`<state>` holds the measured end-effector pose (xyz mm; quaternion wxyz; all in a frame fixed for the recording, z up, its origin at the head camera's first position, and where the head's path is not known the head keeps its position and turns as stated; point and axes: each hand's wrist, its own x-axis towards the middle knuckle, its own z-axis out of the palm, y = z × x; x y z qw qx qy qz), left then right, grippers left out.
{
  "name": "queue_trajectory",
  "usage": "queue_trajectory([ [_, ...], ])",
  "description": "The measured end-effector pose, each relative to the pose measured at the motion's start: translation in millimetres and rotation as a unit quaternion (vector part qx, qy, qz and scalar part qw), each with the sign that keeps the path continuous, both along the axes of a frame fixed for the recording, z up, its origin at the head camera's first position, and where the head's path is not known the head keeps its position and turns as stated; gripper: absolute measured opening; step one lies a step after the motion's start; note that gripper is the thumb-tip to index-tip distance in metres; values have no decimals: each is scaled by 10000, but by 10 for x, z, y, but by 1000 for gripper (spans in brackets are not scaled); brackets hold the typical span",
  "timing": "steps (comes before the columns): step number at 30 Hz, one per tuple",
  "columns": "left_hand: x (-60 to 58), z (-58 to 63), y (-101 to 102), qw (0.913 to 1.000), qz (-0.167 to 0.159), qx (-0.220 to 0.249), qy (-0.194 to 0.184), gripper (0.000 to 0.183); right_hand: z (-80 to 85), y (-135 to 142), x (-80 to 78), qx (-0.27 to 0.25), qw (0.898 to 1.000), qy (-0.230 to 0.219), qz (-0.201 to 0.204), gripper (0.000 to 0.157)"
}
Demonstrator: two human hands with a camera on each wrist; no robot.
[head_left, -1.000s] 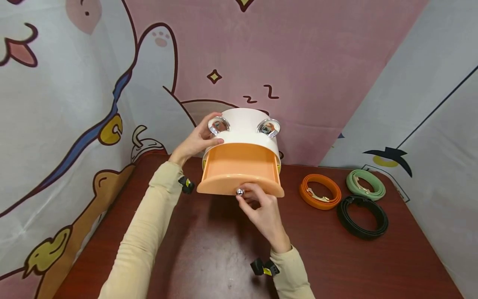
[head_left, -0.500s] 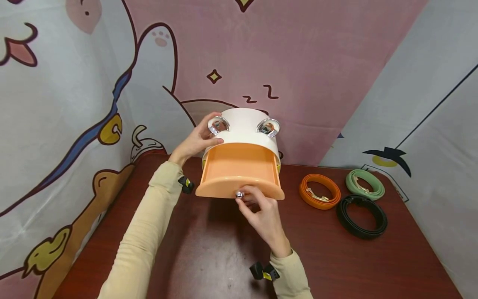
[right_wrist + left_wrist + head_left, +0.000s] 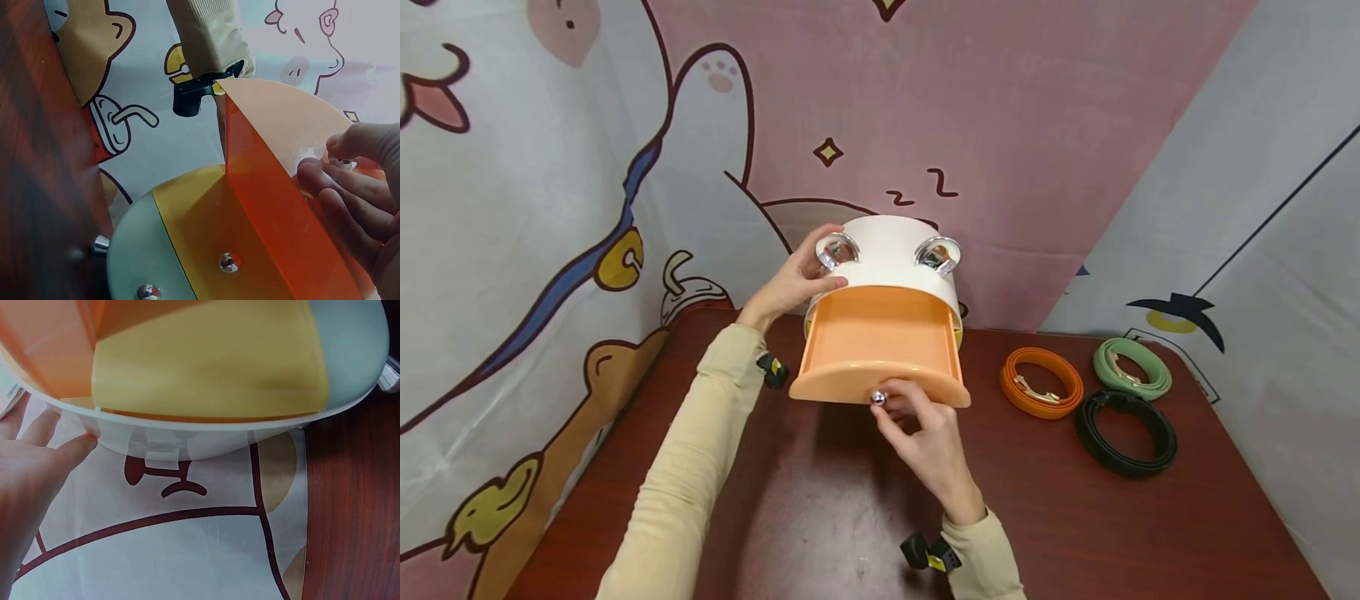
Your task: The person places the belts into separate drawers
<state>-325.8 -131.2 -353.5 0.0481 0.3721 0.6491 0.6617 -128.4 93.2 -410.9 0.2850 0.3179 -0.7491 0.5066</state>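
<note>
A rounded white drawer cabinet (image 3: 887, 254) with two chrome, eye-like rings stands at the back of the table. My left hand (image 3: 786, 287) grips its upper left side, thumb on the front and fingers beside the left chrome ring (image 3: 838, 250). The top orange drawer (image 3: 838, 382) is pulled well out, and its visible inside holds nothing. My right hand (image 3: 936, 437) pinches the round silver knob (image 3: 877, 398) on its front. Below it, a yellow drawer (image 3: 209, 228) and a green drawer (image 3: 140, 247) appear closed in the right wrist view.
On the table (image 3: 820, 533) to the right lie three coiled belts: an orange belt (image 3: 1011, 392), a green belt (image 3: 1159, 379) and a black belt (image 3: 1101, 450). A cartoon-printed cloth (image 3: 1000, 125) hangs right behind the cabinet and along both sides.
The orange drawer has slid a little farther out toward me, with my right hand moving along on its knob. My left hand keeps its hold on the cabinet.
</note>
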Motion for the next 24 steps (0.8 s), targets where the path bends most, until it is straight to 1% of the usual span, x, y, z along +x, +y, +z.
queue_trajectory([
  [7, -1, -8, -6, 10000, -3, -4, 17, 75, -37, -11, 17, 4, 10000, -52, 80, 37],
  [15, -4, -1, -8, 10000, 33, -45, 24, 76, -99, -22, 43, -4, 9998, -196, 42, 34],
  [24, -3, -10, -3, 9998, 121, -148, -5, 74, -101, -3, 42, -19, 9995, -254, 202, 33],
])
